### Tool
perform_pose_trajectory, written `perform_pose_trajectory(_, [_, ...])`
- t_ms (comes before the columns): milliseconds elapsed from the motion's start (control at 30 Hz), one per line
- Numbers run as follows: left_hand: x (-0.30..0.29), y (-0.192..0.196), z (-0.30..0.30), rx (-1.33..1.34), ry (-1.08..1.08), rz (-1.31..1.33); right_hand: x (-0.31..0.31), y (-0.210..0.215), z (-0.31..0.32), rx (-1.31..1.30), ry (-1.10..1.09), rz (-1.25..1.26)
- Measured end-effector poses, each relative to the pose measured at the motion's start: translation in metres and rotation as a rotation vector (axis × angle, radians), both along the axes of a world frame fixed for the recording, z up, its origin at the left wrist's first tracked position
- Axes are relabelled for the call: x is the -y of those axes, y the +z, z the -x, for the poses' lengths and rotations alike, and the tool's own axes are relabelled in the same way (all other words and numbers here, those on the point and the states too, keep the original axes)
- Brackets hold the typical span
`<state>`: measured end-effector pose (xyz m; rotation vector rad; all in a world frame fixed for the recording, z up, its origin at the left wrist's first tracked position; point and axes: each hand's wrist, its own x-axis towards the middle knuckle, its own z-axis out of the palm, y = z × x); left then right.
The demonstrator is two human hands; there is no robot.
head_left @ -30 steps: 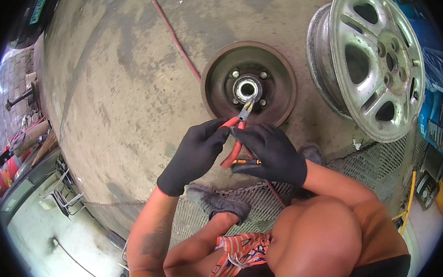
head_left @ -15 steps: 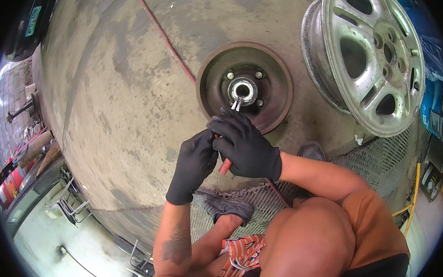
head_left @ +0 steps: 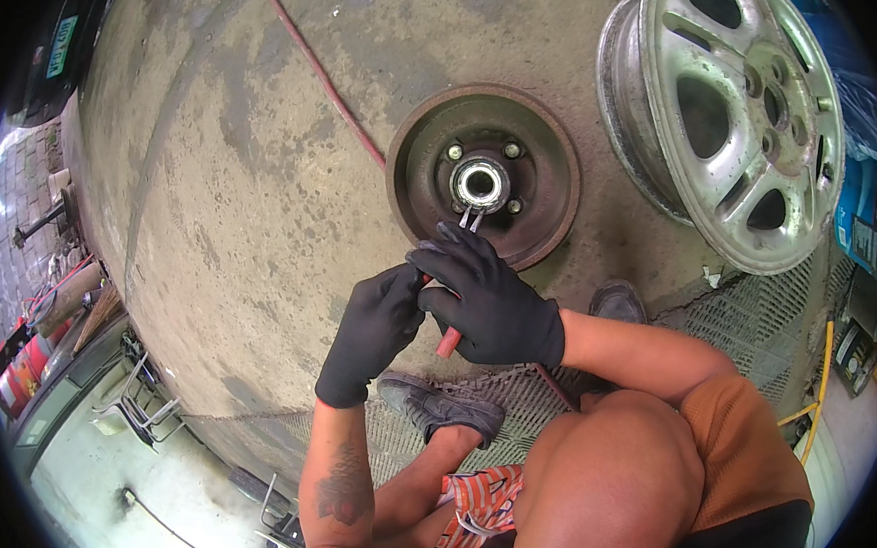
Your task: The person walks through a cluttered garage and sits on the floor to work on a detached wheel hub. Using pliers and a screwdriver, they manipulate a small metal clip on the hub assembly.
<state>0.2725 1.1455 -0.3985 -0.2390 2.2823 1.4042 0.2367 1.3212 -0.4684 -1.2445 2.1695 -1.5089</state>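
A rusty brake drum (head_left: 411, 188) lies on the floor ahead of me, with wheel studs around its middle. At its centre is a shiny ring-shaped hub bearing (head_left: 460, 184) around a dark bore. Red-handled pliers (head_left: 449, 343) reach toward it, their slim jaw tips at the ring's near edge; I cannot tell whether they touch. My right hand (head_left: 494, 302), in a black glove, is closed around the pliers. Black-gloved too, my left hand (head_left: 370, 320) is closed against the handle side, its fingertips partly hidden by the right hand.
A silver alloy wheel rim (head_left: 655, 117) stands tilted to the right of the drum. A red hose (head_left: 322, 77) runs over the stained concrete floor to the drum. A ribbed mat (head_left: 744, 315) lies near my shoes (head_left: 438, 410). Blue packages (head_left: 864, 202) are at the far right.
The pliers' tips have drawn back from the bore to the ring's near edge. Both hands have shifted slightly toward me, still closed.
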Motion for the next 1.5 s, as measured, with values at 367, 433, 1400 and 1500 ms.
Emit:
perform_pose_trajectory(367, [-0.001, 0.020, 0.022, 0.548, 0.446, -0.216, 0.004, 0.004, 0.007, 0.036, 0.002, 0.049])
perform_pose_trajectory(433, [-0.002, 0.023, 0.026, 0.556, 0.427, -0.188, 0.003, 0.005, 0.008, 0.063, 0.015, 0.048])
perform_pose_trajectory(1400, [-0.007, 0.024, 0.028, 0.514, 0.322, -0.093, -0.006, -0.007, 0.011, 0.118, 0.028, 0.168])
perform_pose_trajectory(1500, [-0.002, 0.023, 0.031, 0.510, 0.282, -0.079, -0.005, -0.001, 0.014, 0.135, 0.033, 0.150])
